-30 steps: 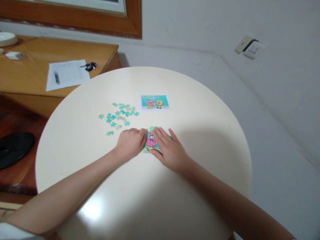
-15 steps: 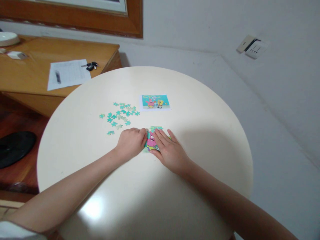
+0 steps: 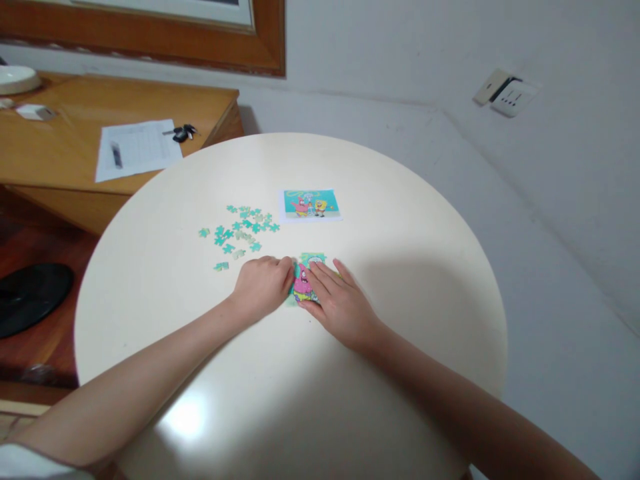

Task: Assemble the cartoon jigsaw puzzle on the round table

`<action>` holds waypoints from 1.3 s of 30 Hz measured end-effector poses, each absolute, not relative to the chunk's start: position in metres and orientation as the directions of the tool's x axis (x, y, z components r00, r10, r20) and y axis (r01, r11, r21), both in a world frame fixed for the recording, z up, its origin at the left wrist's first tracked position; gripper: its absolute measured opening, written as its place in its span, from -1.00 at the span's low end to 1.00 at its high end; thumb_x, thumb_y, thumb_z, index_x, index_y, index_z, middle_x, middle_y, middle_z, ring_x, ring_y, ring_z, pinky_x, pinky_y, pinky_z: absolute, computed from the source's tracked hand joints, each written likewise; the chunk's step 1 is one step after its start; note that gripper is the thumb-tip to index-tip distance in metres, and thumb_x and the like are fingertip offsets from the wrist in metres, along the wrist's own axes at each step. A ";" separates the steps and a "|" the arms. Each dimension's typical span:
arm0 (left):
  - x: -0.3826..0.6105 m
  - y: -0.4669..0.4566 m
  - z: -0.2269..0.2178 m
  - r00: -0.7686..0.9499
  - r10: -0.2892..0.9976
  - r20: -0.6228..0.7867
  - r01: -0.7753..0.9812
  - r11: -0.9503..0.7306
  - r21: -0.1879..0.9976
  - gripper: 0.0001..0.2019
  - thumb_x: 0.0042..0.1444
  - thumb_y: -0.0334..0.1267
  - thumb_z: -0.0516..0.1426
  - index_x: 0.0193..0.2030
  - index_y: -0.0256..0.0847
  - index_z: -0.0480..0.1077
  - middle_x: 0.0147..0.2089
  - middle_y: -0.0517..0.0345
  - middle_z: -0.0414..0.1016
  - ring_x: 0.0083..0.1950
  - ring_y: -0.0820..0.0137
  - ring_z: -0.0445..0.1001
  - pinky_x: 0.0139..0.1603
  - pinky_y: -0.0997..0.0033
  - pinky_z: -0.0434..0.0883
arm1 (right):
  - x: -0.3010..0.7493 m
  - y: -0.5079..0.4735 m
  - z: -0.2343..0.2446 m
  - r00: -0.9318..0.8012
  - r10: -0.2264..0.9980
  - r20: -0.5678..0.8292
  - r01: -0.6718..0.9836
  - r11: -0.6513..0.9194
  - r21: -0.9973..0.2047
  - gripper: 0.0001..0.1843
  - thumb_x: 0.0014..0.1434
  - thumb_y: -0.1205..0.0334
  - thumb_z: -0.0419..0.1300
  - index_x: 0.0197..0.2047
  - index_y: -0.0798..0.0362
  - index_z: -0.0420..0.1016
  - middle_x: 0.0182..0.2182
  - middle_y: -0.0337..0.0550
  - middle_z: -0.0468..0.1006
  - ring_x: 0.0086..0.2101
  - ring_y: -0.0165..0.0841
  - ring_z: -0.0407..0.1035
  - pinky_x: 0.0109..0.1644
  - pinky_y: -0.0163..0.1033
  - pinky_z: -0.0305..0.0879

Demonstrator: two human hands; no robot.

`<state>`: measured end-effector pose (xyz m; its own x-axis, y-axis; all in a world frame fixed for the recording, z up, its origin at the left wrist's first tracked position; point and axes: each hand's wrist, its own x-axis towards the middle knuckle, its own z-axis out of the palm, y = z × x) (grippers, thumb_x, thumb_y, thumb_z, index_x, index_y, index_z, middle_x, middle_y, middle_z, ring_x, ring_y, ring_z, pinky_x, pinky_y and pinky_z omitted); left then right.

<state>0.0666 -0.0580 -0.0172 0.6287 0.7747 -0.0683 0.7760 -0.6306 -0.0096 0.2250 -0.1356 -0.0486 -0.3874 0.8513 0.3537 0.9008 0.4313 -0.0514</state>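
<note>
A partly built cartoon jigsaw [image 3: 303,281] lies on the round cream table [image 3: 400,267], with a pink figure showing between my hands. My left hand [image 3: 263,285] rests at its left edge with fingers curled under, and whether it pinches a piece is hidden. My right hand [image 3: 337,300] lies flat on the puzzle's right part, fingers stretched out and pressing down. Several loose teal pieces [image 3: 240,230] are scattered up and to the left. A small printed reference picture [image 3: 310,204] lies farther back.
A wooden desk [image 3: 65,160] stands at the left, bearing a sheet of paper [image 3: 136,148], keys [image 3: 181,133] and a white dish [image 3: 17,79]. A black round base [image 3: 33,297] sits on the floor. White walls with a switch panel [image 3: 505,93] close in the right.
My right hand's fingers have slid slightly to the left over the puzzle. The left hand has stayed in place.
</note>
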 end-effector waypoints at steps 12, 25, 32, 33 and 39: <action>0.066 -0.058 -0.017 0.626 0.776 -0.079 0.777 -0.629 -0.011 -0.65 0.29 -0.22 -0.15 -0.20 -0.28 0.42 -0.34 -0.08 0.54 -0.29 0.18 0.53 -0.39 0.34 0.31 | 0.231 -0.132 -0.041 -0.452 0.732 0.510 0.825 0.560 -0.072 -0.73 0.28 0.12 0.08 -0.13 0.10 0.51 -0.20 -0.05 0.63 -0.16 -0.29 0.47 0.18 -0.06 0.20; 0.066 -0.058 -0.012 0.627 0.774 -0.092 0.777 -0.630 0.002 -0.65 0.28 -0.23 -0.16 -0.19 -0.26 0.42 -0.33 -0.09 0.54 -0.28 0.17 0.53 -0.39 0.33 0.31 | 0.242 -0.131 -0.035 -0.370 0.831 0.416 0.846 0.486 -0.218 -0.74 0.31 0.22 -0.01 -0.16 0.01 0.51 -0.36 -0.16 0.61 -0.29 -0.35 0.45 0.14 -0.12 0.19; 0.062 -0.056 -0.015 0.611 0.787 -0.083 0.792 -0.609 0.049 -0.67 0.26 -0.22 -0.14 -0.22 -0.26 0.42 -0.33 -0.08 0.54 -0.31 0.19 0.52 -0.39 0.33 0.31 | 0.250 -0.129 -0.034 -0.330 0.840 0.430 0.806 0.488 -0.335 -0.67 0.26 0.35 -0.07 -0.10 0.01 0.49 -0.27 -0.12 0.61 -0.18 -0.34 0.44 0.18 -0.07 0.15; 0.062 -0.055 -0.015 0.611 0.788 -0.080 0.792 -0.608 0.057 -0.67 0.25 -0.22 -0.14 -0.22 -0.26 0.42 -0.33 -0.07 0.54 -0.31 0.19 0.52 -0.39 0.33 0.30 | 0.250 -0.130 -0.033 -0.347 0.839 0.418 0.796 0.500 -0.341 -0.67 0.25 0.36 -0.07 -0.09 0.01 0.49 -0.25 -0.12 0.61 -0.15 -0.34 0.43 0.20 -0.06 0.13; 0.060 -0.054 -0.018 0.617 0.786 -0.022 0.784 -0.612 0.107 -0.69 0.24 -0.21 -0.12 -0.29 -0.24 0.40 -0.40 0.00 0.51 -0.38 0.29 0.47 -0.41 0.38 0.26 | 0.251 -0.129 -0.034 -0.379 0.874 0.304 0.794 0.476 -0.378 -0.60 0.18 0.46 -0.10 -0.05 0.04 0.46 -0.15 -0.10 0.58 -0.06 -0.33 0.39 0.25 -0.05 0.01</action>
<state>0.0599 -0.0544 -0.0177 0.6173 0.7865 -0.0216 0.7835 -0.6120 0.1071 0.2513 -0.1292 -0.0337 -0.3787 0.8740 0.3044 0.7941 0.4758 -0.3782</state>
